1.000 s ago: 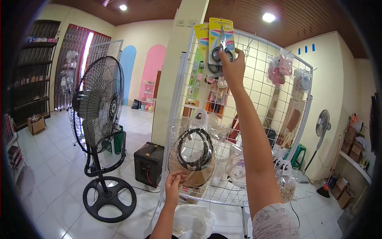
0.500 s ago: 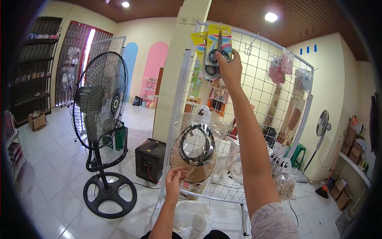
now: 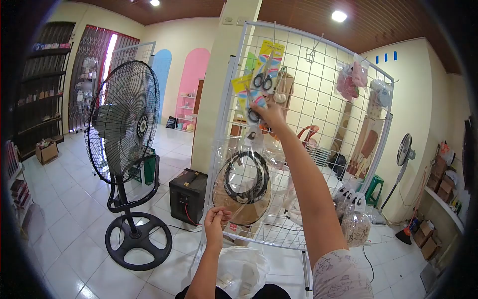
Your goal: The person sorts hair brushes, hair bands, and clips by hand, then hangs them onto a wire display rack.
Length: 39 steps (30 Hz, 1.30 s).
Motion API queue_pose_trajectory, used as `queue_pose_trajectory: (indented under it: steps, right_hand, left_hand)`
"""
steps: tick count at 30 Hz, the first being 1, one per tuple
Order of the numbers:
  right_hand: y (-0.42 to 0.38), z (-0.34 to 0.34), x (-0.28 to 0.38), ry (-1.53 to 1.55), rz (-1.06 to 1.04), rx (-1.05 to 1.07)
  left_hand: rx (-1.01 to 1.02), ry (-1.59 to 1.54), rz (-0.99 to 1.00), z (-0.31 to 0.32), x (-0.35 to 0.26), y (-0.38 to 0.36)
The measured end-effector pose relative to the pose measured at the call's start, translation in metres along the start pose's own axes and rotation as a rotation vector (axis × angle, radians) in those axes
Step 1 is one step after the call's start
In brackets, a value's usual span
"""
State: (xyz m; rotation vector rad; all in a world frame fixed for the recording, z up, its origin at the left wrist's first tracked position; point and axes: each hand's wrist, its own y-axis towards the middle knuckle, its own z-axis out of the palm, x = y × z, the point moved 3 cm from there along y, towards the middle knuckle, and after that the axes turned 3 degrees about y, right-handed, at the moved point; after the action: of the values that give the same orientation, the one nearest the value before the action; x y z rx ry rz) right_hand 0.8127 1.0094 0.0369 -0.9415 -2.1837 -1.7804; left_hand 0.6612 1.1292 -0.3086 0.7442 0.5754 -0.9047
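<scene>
My right hand (image 3: 269, 112) is raised at the wire rack, its fingers closed on the lower edge of a carded pair of scissors (image 3: 253, 115) with a yellow and blue backing, which tilts to the left. Just above, another scissors pack (image 3: 268, 70) hangs against the grid. My left hand (image 3: 216, 222) is low by the rack's left side, thumb and fingers pinched together; what they hold, if anything, I cannot make out. Beside it hangs a clear bag with a dark round headband (image 3: 228, 183) and brown card.
The white wire rack (image 3: 311, 82) fills the middle. A black standing fan (image 3: 122, 124) and a black box (image 3: 188, 197) stand to the left. Pink packs (image 3: 351, 79) hang at upper right, and bagged goods (image 3: 356, 226) at lower right. A white plastic bag (image 3: 241, 269) lies below.
My right hand has moved down and left from the upper scissors pack, and one pack is now lower with it. The other pack is uncovered above. My left hand has barely moved.
</scene>
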Motion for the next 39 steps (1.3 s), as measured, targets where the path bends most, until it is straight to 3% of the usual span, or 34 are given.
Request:
queue_pose_trajectory:
  steps: [2,6,9,10,13,14,17,18,21,27,30,36,39]
  right_hand:
    - [-0.013,0.006,-0.002,0.149,0.156,0.203]
    - [-0.016,-0.009,0.04,0.123,0.109,0.126]
    - [0.014,0.005,0.02,-0.081,-0.027,0.135]
    - [0.016,0.008,0.019,-0.222,-0.13,0.048]
    - [-0.002,0.006,0.042,-0.178,-0.337,-0.041]
    - [-0.007,0.005,0.049,-0.044,-0.437,-0.015]
    - [-0.015,-0.012,0.07,0.284,-0.297,-0.139]
    - [-0.002,-0.018,0.072,0.268,-0.46,-0.31]
    - [0.007,-0.044,0.085,0.296,-0.433,-0.502]
    - [0.018,-0.054,0.097,0.421,-0.313,-0.364]
    - [0.021,-0.052,0.104,0.396,-0.28,-0.398]
    - [0.056,-0.046,0.07,0.111,-0.169,-0.462]
    - [0.051,-0.033,0.051,0.384,0.065,-0.321]
  left_hand:
    - [-0.013,0.006,0.004,-0.002,0.002,-0.001]
    - [-0.018,-0.001,0.033,-0.006,0.006,0.003]
    - [-0.03,-0.022,0.033,-0.009,0.009,0.004]
    - [-0.034,-0.031,0.037,-0.009,0.009,0.005]
    - [-0.035,-0.025,0.032,-0.008,0.009,0.005]
    - [-0.034,-0.042,0.03,-0.007,0.01,0.005]
    - [-0.038,-0.06,0.025,-0.01,0.012,0.006]
    - [-0.044,-0.048,0.023,-0.011,0.011,0.006]
    - [-0.053,-0.065,0.044,-0.015,0.013,0.008]
    - [-0.106,-0.089,0.032,-0.022,0.021,0.011]
    - [-0.115,-0.102,0.013,-0.022,0.022,0.009]
    - [-0.12,-0.088,-0.008,-0.024,0.024,0.009]
    - [-0.12,-0.085,-0.007,-0.026,0.024,0.009]
